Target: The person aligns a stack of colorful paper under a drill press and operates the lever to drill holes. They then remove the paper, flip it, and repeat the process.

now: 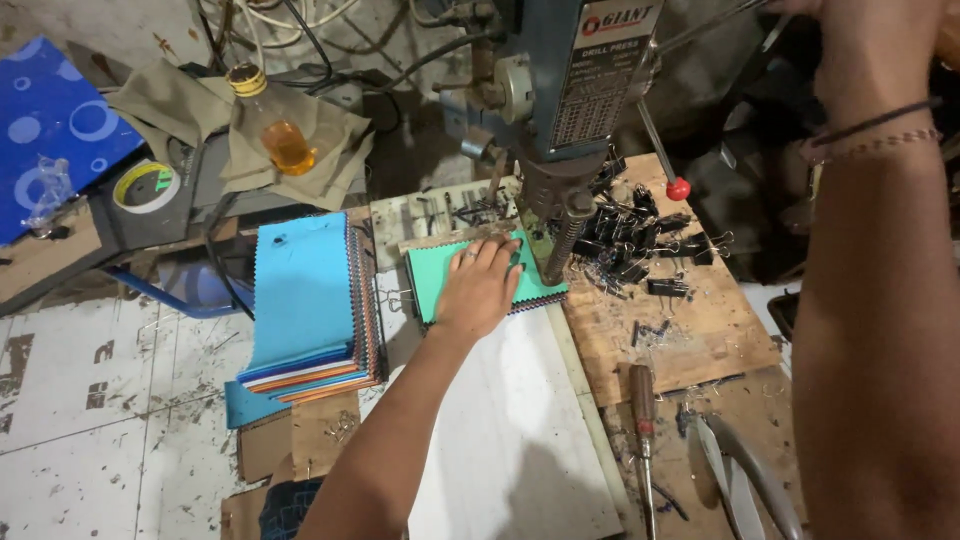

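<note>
Blue plastic sheet with pale circles is recorded at far left, with a roll of white adhesive tape beside it on a dark tray. Clear glass bottle of amber liquid with a yellow cap is stood on khaki cloth. Tall stack of fabric swatch cards topped in sky blue is laid on the bench. Just right of it, a thinner green-topped swatch stack is set on the drill table under the spindle of the blue-grey drill press. The left hand is pressed flat on this stack, fingers spread slightly, nothing gripped. The stack is judged light, soft and apt to slide or fan; it is best held by flat pressure from above, near the bound edge. Black binder clips are heaped on the plywood board; a wooden-handled screwdriver lies below. The right hand is raised at top right, by the feed lever; its fingers are cut off, so their state cannot be told.
</note>
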